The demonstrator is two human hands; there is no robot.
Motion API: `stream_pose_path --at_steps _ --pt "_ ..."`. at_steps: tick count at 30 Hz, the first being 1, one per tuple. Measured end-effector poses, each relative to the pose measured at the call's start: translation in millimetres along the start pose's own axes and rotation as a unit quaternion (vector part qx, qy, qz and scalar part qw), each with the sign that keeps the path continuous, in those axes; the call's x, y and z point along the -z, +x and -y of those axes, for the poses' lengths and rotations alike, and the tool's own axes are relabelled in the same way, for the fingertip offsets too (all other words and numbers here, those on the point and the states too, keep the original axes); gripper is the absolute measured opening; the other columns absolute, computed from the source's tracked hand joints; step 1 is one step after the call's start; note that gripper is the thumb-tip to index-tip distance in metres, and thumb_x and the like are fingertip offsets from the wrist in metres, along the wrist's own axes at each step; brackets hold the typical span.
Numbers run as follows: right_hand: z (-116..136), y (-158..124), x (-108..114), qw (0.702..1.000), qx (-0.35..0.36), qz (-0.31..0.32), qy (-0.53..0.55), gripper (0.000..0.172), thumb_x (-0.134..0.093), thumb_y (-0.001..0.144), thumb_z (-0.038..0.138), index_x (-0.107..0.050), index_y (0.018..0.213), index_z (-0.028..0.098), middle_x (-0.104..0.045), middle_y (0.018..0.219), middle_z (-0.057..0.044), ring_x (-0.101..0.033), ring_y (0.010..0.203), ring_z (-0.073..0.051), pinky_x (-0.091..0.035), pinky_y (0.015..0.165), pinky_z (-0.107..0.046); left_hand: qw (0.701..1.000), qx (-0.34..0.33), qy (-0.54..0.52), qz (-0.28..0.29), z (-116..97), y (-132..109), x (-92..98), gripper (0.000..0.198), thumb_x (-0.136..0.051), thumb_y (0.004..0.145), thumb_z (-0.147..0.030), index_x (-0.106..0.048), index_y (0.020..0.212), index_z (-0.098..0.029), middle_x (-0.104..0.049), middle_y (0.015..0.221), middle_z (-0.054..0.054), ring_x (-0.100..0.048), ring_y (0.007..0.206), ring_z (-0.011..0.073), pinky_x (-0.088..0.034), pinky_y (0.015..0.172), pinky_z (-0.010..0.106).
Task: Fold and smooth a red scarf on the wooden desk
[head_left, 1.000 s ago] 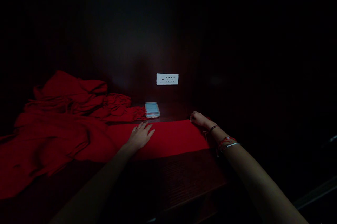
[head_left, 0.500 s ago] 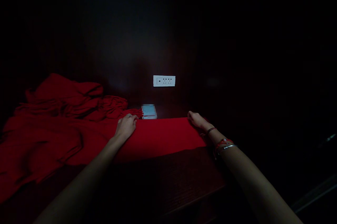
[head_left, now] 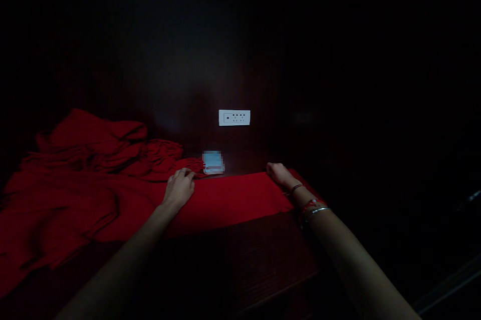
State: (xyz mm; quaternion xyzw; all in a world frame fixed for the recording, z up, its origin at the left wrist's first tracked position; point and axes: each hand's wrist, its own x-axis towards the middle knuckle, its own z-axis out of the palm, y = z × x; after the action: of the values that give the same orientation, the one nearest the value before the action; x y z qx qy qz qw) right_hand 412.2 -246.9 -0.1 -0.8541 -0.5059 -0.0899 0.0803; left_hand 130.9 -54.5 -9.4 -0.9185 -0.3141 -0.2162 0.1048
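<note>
A red fringed scarf (head_left: 229, 197) lies across a dark wooden surface, its right part flat in a smooth band and its left part crumpled. My left hand (head_left: 179, 189), a ring on one finger, rests at the band's far edge with its fingers curled and closed on the cloth. Farther right, my right hand (head_left: 278, 174) is closed on the same far edge, close to the band's right end. Bracelets circle the right wrist. The fingertips of both hands are partly hidden.
Heaped red cloth (head_left: 93, 137) with fringes lies at the back left. Behind the band sits a small light-blue item (head_left: 213, 162), blurred out. A white socket plate (head_left: 234, 117) is on the dark back wall. The wooden surface's front edge (head_left: 278, 290) runs below the band.
Both hands have stayed on the cloth. The band's far edge has come slightly nearer, showing more of the wood behind it. More red cloth shows beyond my right wrist.
</note>
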Motion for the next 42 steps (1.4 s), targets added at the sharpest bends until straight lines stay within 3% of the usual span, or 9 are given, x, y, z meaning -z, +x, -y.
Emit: stream_pose_path --at_steps 3,8,13,21,27,30,34,38,42 --pt "3 -1 2 1.0 -0.012 -0.004 -0.011 0.012 -0.044 0.074 0.018 -0.054 0.081 0.017 -0.057 0.078 -0.005 -0.05 0.072 -0.014 -0.031 0.059 -0.021 1.0 0.012 0.001 0.005 11 1 -2.8 0.032 -0.03 0.078 -0.022 -0.053 0.099 -0.019 -0.047 0.104 0.007 -0.042 0.096 0.0196 -0.035 0.082 0.03" --pt "15 -14 -1 0.996 -0.021 -0.07 -0.043 0.023 -0.041 0.077 0.019 -0.053 0.096 0.02 -0.05 0.104 -0.009 -0.042 0.095 -0.021 -0.032 0.072 -0.028 0.998 0.041 -0.001 0.057 27 -1 -17.1 0.037 -0.028 0.079 -0.03 -0.049 0.107 -0.017 -0.045 0.105 0.009 -0.042 0.097 0.0213 -0.036 0.081 0.03" --pt "14 -22 -10 1.0 -0.017 -0.018 -0.009 0.032 -0.028 0.084 0.023 -0.055 0.098 0.016 -0.054 0.098 -0.009 -0.048 0.09 -0.015 -0.034 0.076 -0.023 0.994 0.073 0.002 0.085 29 -1 -23.4 0.043 -0.023 0.08 -0.031 -0.045 0.113 -0.014 -0.043 0.11 0.013 -0.041 0.101 0.0231 -0.032 0.084 0.032" --pt "19 -45 -11 1.0 0.009 -0.023 0.006 0.035 -0.026 0.084 0.025 -0.048 0.11 0.014 -0.05 0.105 -0.01 -0.046 0.094 -0.016 -0.032 0.082 -0.024 0.991 0.063 -0.015 0.121 34 -29 -16.3 0.045 -0.022 0.08 -0.033 -0.038 0.119 -0.02 -0.032 0.125 0.009 -0.023 0.117 0.024 -0.025 0.091 0.036" --pt "32 -59 3 0.994 -0.003 -0.1 0.033 0.038 -0.03 0.082 0.027 -0.042 0.115 0.012 -0.043 0.114 -0.012 -0.039 0.104 -0.018 -0.028 0.088 -0.027 0.99 0.09 0.033 0.1 41 -46 2.1 0.046 -0.032 0.077 -0.032 -0.04 0.119 -0.017 -0.031 0.126 0.011 -0.018 0.118 0.0291 -0.024 0.091 0.039" --pt "34 -60 7 0.997 -0.021 -0.044 0.053 0.041 -0.027 0.083 0.036 -0.044 0.114 0.014 -0.044 0.115 -0.012 -0.039 0.105 -0.019 -0.029 0.088 -0.031 0.997 0.031 0.031 0.064 15 -36 16.2 0.047 -0.039 0.074 -0.027 -0.04 0.119 -0.014 -0.028 0.127 0.013 -0.015 0.119 0.0297 -0.023 0.093 0.037" --pt "35 -64 1 0.996 -0.017 0.066 0.054 0.051 -0.022 0.082 0.045 -0.033 0.123 0.017 -0.032 0.127 -0.01 -0.025 0.116 -0.024 -0.021 0.091 -0.044 0.99 -0.081 -0.076 0.087 -54 -16 21.4 0.046 -0.033 0.079 -0.035 -0.038 0.119 -0.014 -0.025 0.129 0.013 -0.018 0.119 0.0262 -0.023 0.094 0.035" --pt "35 -69 -5 0.996 -0.023 0.073 0.039 0.05 -0.016 0.083 0.043 -0.026 0.126 0.02 -0.025 0.132 -0.006 -0.018 0.12 -0.023 -0.015 0.094 -0.045 0.956 -0.203 -0.162 0.136 -116 -6 10.4 0.047 -0.024 0.082 -0.04 -0.036 0.12 -0.015 -0.024 0.131 0.009 -0.015 0.121 0.0211 -0.021 0.096 0.033" --pt "31 -67 -4 0.998 -0.011 0.059 0.031 0.048 -0.014 0.083 0.042 -0.029 0.125 0.022 -0.03 0.129 -0.004 -0.024 0.117 -0.021 -0.02 0.093 -0.042 0.939 -0.244 -0.181 0.163 -138 -7 -0.1 0.045 -0.02 0.084 -0.038 -0.032 0.123 -0.019 -0.027 0.13 0.005 -0.021 0.119 0.0203 -0.019 0.096 0.038"
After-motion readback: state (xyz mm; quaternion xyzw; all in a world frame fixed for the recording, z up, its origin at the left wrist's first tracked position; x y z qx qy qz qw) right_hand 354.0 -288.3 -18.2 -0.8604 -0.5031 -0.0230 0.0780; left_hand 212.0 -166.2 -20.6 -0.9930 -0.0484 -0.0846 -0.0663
